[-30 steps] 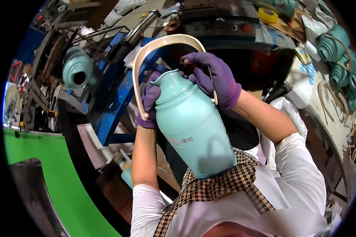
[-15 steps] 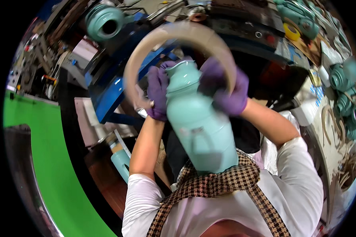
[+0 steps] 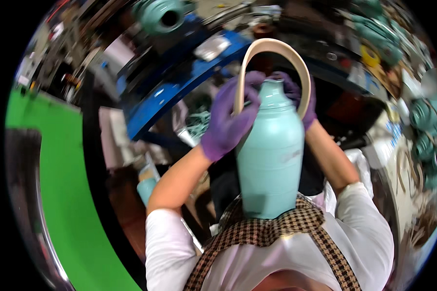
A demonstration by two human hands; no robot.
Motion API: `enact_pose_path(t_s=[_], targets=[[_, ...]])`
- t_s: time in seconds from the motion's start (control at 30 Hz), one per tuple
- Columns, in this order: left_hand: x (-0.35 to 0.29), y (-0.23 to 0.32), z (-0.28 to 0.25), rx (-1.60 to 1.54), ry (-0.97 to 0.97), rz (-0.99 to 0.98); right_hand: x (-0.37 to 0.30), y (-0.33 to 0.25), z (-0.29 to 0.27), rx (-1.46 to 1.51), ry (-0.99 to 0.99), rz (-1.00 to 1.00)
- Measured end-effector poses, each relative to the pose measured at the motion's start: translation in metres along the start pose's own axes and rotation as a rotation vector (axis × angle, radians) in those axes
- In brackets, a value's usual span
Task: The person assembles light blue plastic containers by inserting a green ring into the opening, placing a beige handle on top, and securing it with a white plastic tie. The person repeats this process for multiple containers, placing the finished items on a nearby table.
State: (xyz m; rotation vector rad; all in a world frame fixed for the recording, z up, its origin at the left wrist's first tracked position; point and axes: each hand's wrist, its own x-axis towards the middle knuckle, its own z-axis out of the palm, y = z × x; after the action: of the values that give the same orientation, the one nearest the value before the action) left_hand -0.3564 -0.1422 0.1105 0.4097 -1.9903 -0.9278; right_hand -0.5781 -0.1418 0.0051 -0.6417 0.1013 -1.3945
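Note:
A pale teal jug (image 3: 272, 160), bottle-shaped with a narrow spouted neck, stands nearly upright against my checked apron (image 3: 257, 230). Over its neck arches a beige strap-like handle (image 3: 275, 44). My left hand (image 3: 228, 119), in a purple glove, is closed round the handle's left end beside the neck. On the other side my right hand (image 3: 310, 104), gloved alike, curls about the neck near the handle's right end; the handle and the jug partly hide its fingers. Exactly how the handle's ends meet the jug is hidden.
A blue metal bench frame (image 3: 153, 109) lies ahead to the left, with another teal jug (image 3: 166, 18) beyond it. Several teal jugs (image 3: 425, 114) and loose beige straps (image 3: 408, 167) fill the right-hand table. Green flooring (image 3: 58, 194) runs along the left.
The jug has come upright from a leftward tilt. The handle, earlier a wide blurred loop, is now a narrower arch above the neck. My left hand has moved right onto its end.

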Motion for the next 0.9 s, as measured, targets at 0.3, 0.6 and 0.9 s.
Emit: enact_pose_path(t_s=[0.3,0.6,0.9], targets=[[0.009,0.029,0.026,0.550,-0.490,0.926,-0.018,-0.036,0.021,-0.740,0.007,-0.051],[0.074,0.040,0.107,0.053,-0.346,0.539,-0.086,-0.086,0.001,-0.504,0.073,-0.257],[-0.012,0.039,0.013,0.326,-0.354,0.565,-0.326,-0.256,0.017,-1.039,1.089,-1.073]])
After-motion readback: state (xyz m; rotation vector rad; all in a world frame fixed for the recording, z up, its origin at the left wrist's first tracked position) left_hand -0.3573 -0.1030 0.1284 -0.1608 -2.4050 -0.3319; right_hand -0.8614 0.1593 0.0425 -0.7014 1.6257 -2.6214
